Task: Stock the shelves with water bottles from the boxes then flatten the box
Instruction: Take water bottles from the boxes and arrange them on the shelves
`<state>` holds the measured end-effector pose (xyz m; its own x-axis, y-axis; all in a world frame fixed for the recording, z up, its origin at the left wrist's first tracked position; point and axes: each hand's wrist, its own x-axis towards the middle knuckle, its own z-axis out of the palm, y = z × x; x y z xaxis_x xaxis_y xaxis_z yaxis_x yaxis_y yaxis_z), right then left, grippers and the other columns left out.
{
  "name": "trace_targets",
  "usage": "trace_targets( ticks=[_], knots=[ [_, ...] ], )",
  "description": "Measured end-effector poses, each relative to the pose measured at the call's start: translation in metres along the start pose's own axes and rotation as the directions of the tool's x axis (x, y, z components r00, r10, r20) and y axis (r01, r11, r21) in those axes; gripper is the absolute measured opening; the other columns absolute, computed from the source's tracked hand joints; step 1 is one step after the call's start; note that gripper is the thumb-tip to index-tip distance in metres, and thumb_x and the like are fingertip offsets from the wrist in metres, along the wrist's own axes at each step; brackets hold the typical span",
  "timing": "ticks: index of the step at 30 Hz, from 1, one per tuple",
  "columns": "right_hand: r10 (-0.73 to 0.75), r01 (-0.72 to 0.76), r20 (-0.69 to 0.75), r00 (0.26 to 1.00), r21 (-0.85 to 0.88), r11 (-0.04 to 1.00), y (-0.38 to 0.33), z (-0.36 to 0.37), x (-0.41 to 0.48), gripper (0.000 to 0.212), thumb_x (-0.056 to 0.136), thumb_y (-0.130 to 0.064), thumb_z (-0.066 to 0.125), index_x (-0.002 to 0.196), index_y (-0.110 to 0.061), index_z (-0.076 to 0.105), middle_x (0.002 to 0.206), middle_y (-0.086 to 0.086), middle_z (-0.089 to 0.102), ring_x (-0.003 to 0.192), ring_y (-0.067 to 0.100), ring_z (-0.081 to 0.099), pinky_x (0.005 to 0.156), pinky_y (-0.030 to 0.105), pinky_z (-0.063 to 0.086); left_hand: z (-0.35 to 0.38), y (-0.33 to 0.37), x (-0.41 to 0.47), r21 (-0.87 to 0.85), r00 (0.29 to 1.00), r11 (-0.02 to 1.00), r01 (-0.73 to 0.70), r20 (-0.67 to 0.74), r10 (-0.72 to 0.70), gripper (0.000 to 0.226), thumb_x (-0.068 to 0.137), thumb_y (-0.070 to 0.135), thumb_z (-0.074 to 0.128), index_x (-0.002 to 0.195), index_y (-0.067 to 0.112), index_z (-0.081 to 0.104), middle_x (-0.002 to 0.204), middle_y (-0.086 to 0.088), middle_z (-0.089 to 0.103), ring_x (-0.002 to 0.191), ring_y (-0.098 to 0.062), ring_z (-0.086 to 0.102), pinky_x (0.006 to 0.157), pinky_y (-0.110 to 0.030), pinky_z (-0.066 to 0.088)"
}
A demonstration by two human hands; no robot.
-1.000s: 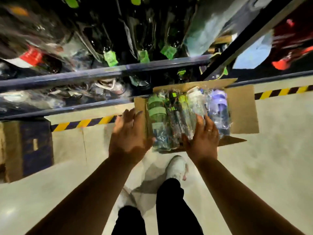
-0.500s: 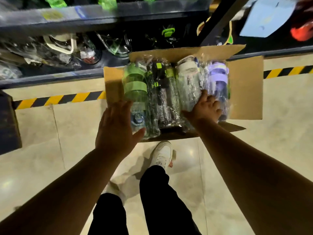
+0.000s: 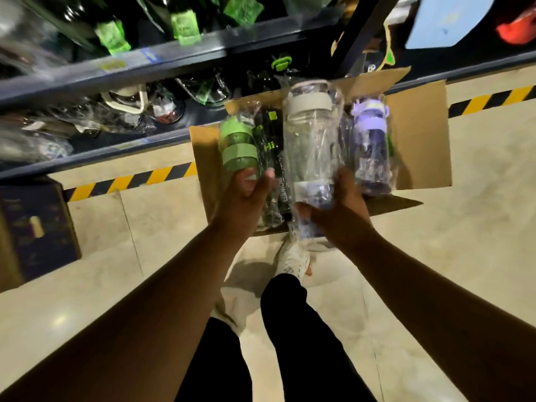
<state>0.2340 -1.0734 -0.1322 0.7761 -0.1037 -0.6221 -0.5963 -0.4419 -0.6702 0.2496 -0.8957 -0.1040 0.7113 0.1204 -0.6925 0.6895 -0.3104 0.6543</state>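
Right hand (image 3: 339, 210): fingers curled round the lower end of a clear bottle (image 3: 311, 146), thumb under its base. The bottle has a pale lid and a loose plastic wrap. It points away from the hand toward the shelf and sits above its neighbours, overlapping them.

Left hand (image 3: 246, 192): fingers and thumb curled round the bottom of a green bottle (image 3: 236, 146), also wrapped, with its lid end pointing away from the hand.

Black bottle (image 3: 274, 169): lies between the two hands in the cardboard box (image 3: 420, 134), with white lettering along its side and a green clip at the far end.

Purple bottle (image 3: 372, 146): lies in the box just outside the right hand, beside the clear bottle.

Box: open on the floor (image 3: 464, 256) beyond both hands, flaps spread, its far edge against the shelf (image 3: 145, 65).

Shelf: dark rails beyond the hands. It carries wrapped bottles with green tags, too blurred to tell apart.

Striped tape (image 3: 130, 181): yellow and black, on the floor along the shelf foot, running out past the left hand.

Dark carton (image 3: 34, 227): on the floor well out from the left hand.

White shoe (image 3: 293, 262): below the hands, under the box's near edge.
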Motion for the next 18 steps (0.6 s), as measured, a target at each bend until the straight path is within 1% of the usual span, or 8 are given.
trace_targets(
  ticks=[2,4,7,9,11,12,14,18],
  knots=[
    [-0.086,0.086,0.047,0.995,0.008,0.996,-0.01,0.02,-0.02,0.097,0.057,-0.063,0.076,0.139,-0.026,0.04,0.134,-0.002,0.059,0.123,0.02,0.056,0.105,0.046,0.046,-0.004,0.005,0.003,-0.163,0.995,0.982,0.097,0.024,-0.095,0.063,0.088,0.067,0.056,0.121,0.013,0.061,0.104,-0.004,0.068,0.105,-0.023,0.064,0.086,-0.028,0.051],
    [-0.179,0.174,0.142,0.974,0.048,0.984,-0.024,0.041,-0.038,0.081,0.07,-0.06,0.071,0.139,-0.029,0.042,0.134,-0.002,0.059,0.124,0.016,0.056,0.107,0.041,0.043,-0.017,0.004,0.006,-0.268,0.994,0.957,0.112,0.019,-0.111,0.043,0.088,0.05,0.068,0.118,0.019,0.062,0.104,0.005,0.07,0.105,-0.012,0.065,0.084,-0.018,0.05],
    [-0.204,0.137,0.21,0.956,0.297,0.945,-0.034,0.07,-0.051,0.04,0.094,-0.044,0.055,0.12,-0.014,0.061,0.116,0.016,0.067,0.108,0.023,0.064,0.095,0.044,0.051,-0.049,-0.009,0.011,-0.36,0.988,0.921,0.147,0.006,-0.156,0.087,0.059,0.048,0.091,0.134,0.018,0.058,0.12,0.002,0.071,0.112,-0.016,0.067,0.095,-0.033,0.053],
    [-0.143,0.095,0.138,0.98,0.309,0.946,-0.03,0.084,-0.045,0.047,0.096,-0.05,0.051,0.101,-0.005,0.065,0.097,0.025,0.065,0.089,0.034,0.063,0.08,0.054,0.053,-0.071,-0.025,0.014,-0.299,0.985,0.944,0.139,-0.054,-0.162,0.098,0.053,0.046,0.095,0.138,0.018,0.054,0.123,0.0,0.069,0.113,-0.022,0.067,0.095,-0.039,0.054],
    [-0.041,0.037,0.057,0.998,0.064,0.997,-0.027,0.097,-0.032,0.057,0.091,-0.062,0.052,0.119,-0.014,0.061,0.115,0.016,0.062,0.107,0.029,0.058,0.093,0.05,0.05,-0.091,-0.043,0.016,-0.194,0.98,0.971,0.142,-0.108,-0.165,0.092,0.058,0.045,0.093,0.137,0.021,0.052,0.122,-0.001,0.069,0.11,-0.026,0.068,0.092,-0.041,0.056],
    [0.02,-0.015,0.043,0.999,-0.095,0.995,-0.03,0.104,-0.025,0.063,0.09,-0.063,0.054,0.134,-0.018,0.051,0.131,0.013,0.054,0.122,0.03,0.049,0.104,0.046,0.043,-0.101,-0.054,0.018,-0.158,0.979,0.977,0.141,-0.122,-0.161,0.088,0.062,0.044,0.091,0.137,0.022,0.051,0.123,-0.002,0.068,0.11,-0.026,0.068,0.094,-0.044,0.056],
    [0.096,-0.087,0.011,0.995,-0.328,0.941,-0.04,0.123,-0.011,0.081,0.088,-0.063,0.056,0.148,-0.017,0.029,0.146,0.016,0.037,0.134,0.037,0.034,0.109,0.044,0.032,-0.118,-0.07,0.018,-0.124,0.977,0.981,0.149,-0.132,-0.165,0.086,0.065,0.048,0.088,0.138,0.025,0.049,0.127,0.001,0.066,0.111,-0.023,0.067,0.096,-0.041,0.054],
    [0.18,-0.173,-0.039,0.983,-0.535,0.827,-0.063,0.165,0.018,0.114,0.079,-0.07,0.064,0.155,-0.011,0.004,0.157,0.024,0.018,0.145,0.042,0.019,0.114,0.054,0.025,-0.142,-0.098,0.022,-0.114,0.958,0.962,0.247,-0.117,-0.26,0.066,0.079,0.048,0.079,0.132,0.025,0.048,0.119,0.002,0.063,0.088,-0.01,0.066,0.065,-0.022,0.046]
  ],
)
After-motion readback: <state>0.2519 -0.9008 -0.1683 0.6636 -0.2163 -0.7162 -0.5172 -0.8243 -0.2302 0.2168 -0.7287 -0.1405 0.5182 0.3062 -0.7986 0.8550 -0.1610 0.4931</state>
